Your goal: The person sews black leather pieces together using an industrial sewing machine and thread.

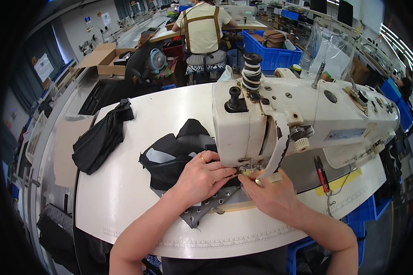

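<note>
A white sewing machine (pixel 247 123) stands over the table, its presser foot and needle area (pixel 248 167) low at its left end. Under the foot runs the edge of a black fabric piece (pixel 163 173) with a zipper and a grey strip of metal eyelets (pixel 211 201). My left hand (pixel 202 176), a ring on one finger, grips this fabric just left of the foot, fingers close together. Right beside the foot, my right hand (pixel 273 192) pinches the fabric's edge between thumb and fingers. The exact fingertip contact is partly hidden.
A second black zippered piece (pixel 103 137) lies on the white table (pixel 114 197) at the left. Red-handled thread snips (pixel 322 174) on a chain rest right of the machine. Behind are a blue crate (pixel 273 50), an open cardboard box (pixel 108 59) and a seated person (pixel 204 32).
</note>
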The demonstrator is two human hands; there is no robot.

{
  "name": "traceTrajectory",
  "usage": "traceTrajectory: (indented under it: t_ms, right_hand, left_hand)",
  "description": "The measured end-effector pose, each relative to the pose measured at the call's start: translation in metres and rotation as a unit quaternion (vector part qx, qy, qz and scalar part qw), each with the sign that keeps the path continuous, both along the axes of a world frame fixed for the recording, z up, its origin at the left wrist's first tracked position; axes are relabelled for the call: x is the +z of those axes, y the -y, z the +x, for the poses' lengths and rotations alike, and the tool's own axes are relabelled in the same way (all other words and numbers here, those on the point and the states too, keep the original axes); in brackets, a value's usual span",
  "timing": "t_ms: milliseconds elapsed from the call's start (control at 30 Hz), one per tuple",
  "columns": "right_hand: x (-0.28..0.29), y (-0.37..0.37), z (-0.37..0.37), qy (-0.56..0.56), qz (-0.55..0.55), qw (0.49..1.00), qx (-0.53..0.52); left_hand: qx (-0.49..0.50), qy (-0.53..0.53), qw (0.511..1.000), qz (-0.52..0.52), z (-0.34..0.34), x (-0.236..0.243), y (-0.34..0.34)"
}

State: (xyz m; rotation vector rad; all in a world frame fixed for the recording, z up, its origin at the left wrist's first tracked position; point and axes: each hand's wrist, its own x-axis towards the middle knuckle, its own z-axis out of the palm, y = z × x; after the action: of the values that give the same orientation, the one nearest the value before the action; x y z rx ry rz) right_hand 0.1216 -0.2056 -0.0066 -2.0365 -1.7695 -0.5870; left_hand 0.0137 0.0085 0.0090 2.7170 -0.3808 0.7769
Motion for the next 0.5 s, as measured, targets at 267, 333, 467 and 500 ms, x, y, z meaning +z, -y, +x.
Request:
traceTrajectory:
  t_ms: [267,333,467,500]
  right_hand:
    - [0.0023,-0.0007,-0.0025,0.004,0.005,1.000,-0.010]
    - [0.0047,-0.0009,-0.0046,0.001,-0.005,1.000,-0.017]
    - [0.0035,-0.0022,-0.0048,0.012,-0.008,1.000,-0.024]
    - [0.0033,-0.0017,-0.0044,0.011,-0.008,1.000,-0.026]
  left_hand:
    - [-0.004,0.000,1.000,-0.005,0.0004,-0.0008,0.0006]
    - [0.018,0.009,1.000,0.013,-0.0004,-0.0018,0.0031]
    - [0.029,0.009,1.000,0.009,-0.0013,0.0000,0.0064]
    - [0.022,-0.019,0.999,-0.029,-0.0011,0.0018,0.0055]
